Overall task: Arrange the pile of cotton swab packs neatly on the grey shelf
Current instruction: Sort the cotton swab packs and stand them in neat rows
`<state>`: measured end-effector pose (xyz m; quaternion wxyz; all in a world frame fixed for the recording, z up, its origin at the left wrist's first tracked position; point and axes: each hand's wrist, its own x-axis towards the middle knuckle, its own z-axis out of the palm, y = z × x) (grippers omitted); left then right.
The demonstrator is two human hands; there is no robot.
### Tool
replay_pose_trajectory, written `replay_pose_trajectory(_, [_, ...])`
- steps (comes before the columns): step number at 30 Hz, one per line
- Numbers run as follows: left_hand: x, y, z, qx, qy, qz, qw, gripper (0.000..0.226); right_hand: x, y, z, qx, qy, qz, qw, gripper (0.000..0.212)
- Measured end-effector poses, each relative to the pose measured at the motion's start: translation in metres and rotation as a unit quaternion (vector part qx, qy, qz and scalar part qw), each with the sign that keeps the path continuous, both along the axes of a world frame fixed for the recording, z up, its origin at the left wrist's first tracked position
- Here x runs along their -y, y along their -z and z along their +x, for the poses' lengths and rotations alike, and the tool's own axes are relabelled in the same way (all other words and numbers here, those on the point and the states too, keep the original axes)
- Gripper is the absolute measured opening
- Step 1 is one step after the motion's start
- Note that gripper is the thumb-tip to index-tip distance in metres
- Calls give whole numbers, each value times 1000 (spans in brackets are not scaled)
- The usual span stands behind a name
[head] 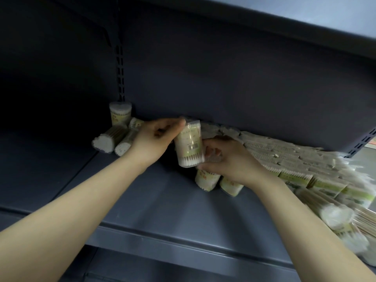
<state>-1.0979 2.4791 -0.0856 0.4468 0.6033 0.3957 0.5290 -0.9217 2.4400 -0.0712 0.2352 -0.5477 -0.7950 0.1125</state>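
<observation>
My left hand [155, 139] grips a clear round tub of cotton swabs [188, 145], held upright above the grey shelf [142, 200]. My right hand [227, 159] is just right of the tub with its fingers curled round another clear pack [213, 156]. Two round tubs [207, 180] lie on their sides under my right hand. At the back left one tub stands upright [120, 113], with fallen tubs [109, 139] lying beside it. A large untidy pile of bagged and round swab packs [295, 165] fills the shelf's right side.
The shelf's dark back panel [223, 88] rises behind the packs, with a slotted upright [120, 68] at the left and another [362, 143] at the right. An upper shelf [284, 17] overhangs. The shelf's front edge [162, 241] runs below my forearms.
</observation>
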Motion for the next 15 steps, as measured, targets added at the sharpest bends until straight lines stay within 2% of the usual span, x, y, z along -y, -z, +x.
replay_pose_trajectory(4, [-2,-4,-1,30,14,-28,999,12,1,-1,0,-8,5,-1,1000,35])
replay_pose_trajectory(15, [-7,-4,-4,-18,7,-112,994,39,5,0,0,63,-7,4,998,31])
